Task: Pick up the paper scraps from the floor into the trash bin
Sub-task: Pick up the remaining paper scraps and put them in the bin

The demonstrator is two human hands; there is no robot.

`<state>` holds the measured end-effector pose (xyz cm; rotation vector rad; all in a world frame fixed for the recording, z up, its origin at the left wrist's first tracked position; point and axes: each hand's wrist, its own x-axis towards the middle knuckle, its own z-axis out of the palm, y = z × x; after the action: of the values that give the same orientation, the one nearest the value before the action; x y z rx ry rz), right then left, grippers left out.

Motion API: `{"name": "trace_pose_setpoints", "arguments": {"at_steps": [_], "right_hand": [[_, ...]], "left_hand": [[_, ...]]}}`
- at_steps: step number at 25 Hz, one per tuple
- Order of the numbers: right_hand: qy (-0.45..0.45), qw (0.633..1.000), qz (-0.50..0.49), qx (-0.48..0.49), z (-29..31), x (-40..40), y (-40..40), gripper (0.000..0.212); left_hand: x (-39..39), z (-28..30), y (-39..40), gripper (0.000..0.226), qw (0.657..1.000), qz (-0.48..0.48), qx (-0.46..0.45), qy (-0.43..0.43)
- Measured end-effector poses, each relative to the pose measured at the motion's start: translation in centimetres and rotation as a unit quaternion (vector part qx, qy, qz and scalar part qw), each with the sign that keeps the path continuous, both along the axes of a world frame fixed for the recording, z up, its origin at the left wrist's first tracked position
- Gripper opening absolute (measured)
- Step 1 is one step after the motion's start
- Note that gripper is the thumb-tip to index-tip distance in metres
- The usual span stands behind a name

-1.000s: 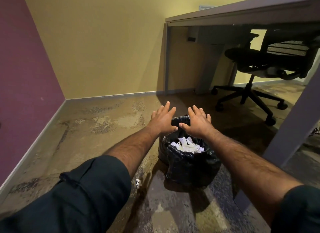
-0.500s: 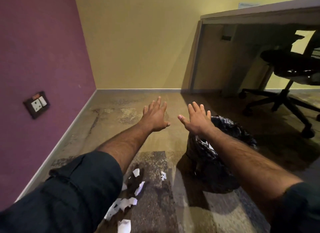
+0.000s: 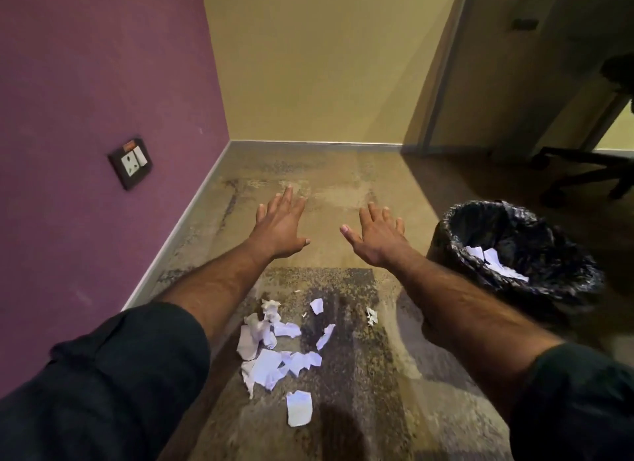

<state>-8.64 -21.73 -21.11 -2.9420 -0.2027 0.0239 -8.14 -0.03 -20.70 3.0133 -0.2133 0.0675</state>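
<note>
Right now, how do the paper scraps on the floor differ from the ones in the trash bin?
The scraps on the floor are many and spread over the carpet; the scraps in the trash bin show as only a few, bunched against the black liner. The floor scraps lie between the arms; the bin scraps sit right of them. Both are white torn paper.

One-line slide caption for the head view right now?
Both open hands, left hand and right hand, hover above paper scraps on the floor beside the lined trash bin.

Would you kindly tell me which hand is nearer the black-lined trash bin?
Right. The right hand hovers just left of the black-lined trash bin; the left hand is farther left.
</note>
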Motion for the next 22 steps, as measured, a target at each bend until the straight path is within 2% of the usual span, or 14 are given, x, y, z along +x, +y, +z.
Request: {"name": "trace_pose_setpoints", "arguments": {"at_steps": [7, 17, 19, 22], "right_hand": [[0.054, 0.999, 0.005, -0.008, -5.4, -0.4, 0.3, 0.083], [0.128, 0.992, -0.012, -0.006, -13.6, -1.1, -1.2, 0.084], [0.152, 0.988, -0.022, -0.002, -15.1, -1.5, -1.4, 0.085], [0.170, 0.983, -0.068, -0.004, -17.2, -2.2, -1.7, 0.085]], "left_hand": [[-0.4, -5.2, 2.6, 0.096, 0.999, 0.008, 0.013, 0.046], [-0.7, -13.8, 2.6, 0.097, 0.992, 0.019, -0.041, 0.122], [-0.9, -15.3, 2.7, 0.091, 0.989, 0.012, -0.052, 0.138], [-1.0, -17.0, 2.2, 0.072, 0.981, -0.015, -0.081, 0.176]]}}
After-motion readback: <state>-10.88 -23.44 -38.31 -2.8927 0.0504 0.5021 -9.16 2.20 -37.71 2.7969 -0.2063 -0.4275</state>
